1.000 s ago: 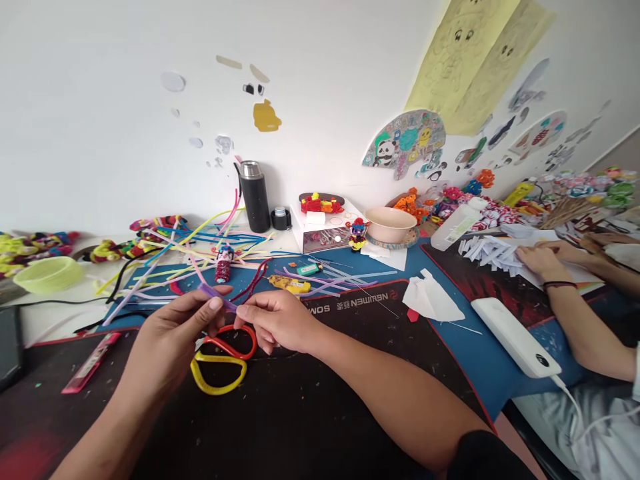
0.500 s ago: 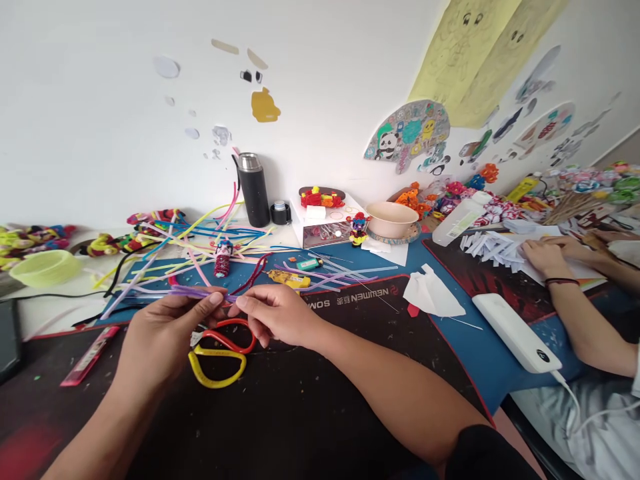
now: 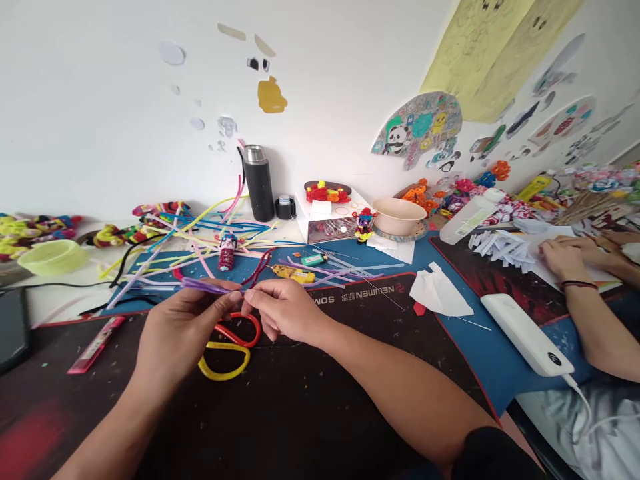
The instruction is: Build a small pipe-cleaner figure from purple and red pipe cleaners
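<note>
Purple pipe cleaners point(image 3: 205, 285) lie in a small bundle between the fingers of my left hand point(image 3: 183, 327), which is closed on them. My right hand point(image 3: 287, 310) pinches at the bundle's right end, thumb against forefinger, close beside the left fingertips. Below both hands, scissors point(image 3: 225, 361) with one red and one yellow handle rest on the black mat; their blades are hidden by my left hand. Just beyond the hands stands a small dark-red figure point(image 3: 227, 252). A yellow glue tube or tool point(image 3: 293, 273) and a green lighter point(image 3: 313, 259) lie behind my right hand.
Loose coloured pipe cleaners point(image 3: 170, 257) spread across the back left. A black flask point(image 3: 259, 183), a beige bowl point(image 3: 399, 217) and a clear-topped box point(image 3: 333, 227) line the wall. At right are a white power bank point(image 3: 525, 333) and another person's arm point(image 3: 583, 303) over paper strips.
The view has shifted slightly, so the scene sits a little further right. Both hands keep their hold on the purple pipe cleaners, with little other movement.
</note>
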Demonstrator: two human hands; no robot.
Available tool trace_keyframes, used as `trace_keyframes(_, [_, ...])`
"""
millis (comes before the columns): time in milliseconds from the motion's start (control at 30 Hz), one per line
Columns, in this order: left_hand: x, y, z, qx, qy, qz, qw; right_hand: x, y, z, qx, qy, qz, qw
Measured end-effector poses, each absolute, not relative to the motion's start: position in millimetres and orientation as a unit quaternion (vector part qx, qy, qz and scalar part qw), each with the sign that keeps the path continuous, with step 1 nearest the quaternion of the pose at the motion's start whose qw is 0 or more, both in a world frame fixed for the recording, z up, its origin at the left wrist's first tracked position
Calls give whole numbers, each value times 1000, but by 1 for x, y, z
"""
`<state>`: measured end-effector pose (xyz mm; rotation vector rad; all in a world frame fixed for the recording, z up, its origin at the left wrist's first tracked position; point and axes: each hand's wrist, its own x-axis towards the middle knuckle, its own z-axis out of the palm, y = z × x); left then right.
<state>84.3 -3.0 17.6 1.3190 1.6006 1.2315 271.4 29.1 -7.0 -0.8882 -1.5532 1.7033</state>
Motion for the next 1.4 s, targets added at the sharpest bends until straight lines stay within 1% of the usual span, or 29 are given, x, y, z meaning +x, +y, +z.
trace_keyframes(100, [86,-2,14,529,645,467,293,271,29,-9,-336,-600,650,325])
trace_keyframes(167, [86,-1,11,531,648,470,278,271,29,-8,-338,-603,647,322])
trace_keyframes(300, [81,1,11,467,624,503,374,273,29,-3,-338,-590,658,322])
trace_keyframes(467, [80,2,18,439,617,533,377,276,32,1,-341,-586,648,346])
trace_keyframes(533, [81,3,18,431,602,544,394,277,33,1,-348,-589,637,356])
trace_keyframes(700, [77,8,6,375,561,588,445,280,33,3,-353,-631,602,338])
trace_keyframes(800, [72,10,6,377,541,613,435,280,33,4,-354,-640,594,334])
trace_keyframes(933, [74,10,16,366,521,639,431,279,34,4,-348,-638,590,352])
trace_keyframes(1167, [76,13,21,314,492,665,466,280,39,5,-347,-572,640,377])
trace_keyframes(1400, [66,15,20,293,475,687,465,281,41,2,-355,-610,592,390])
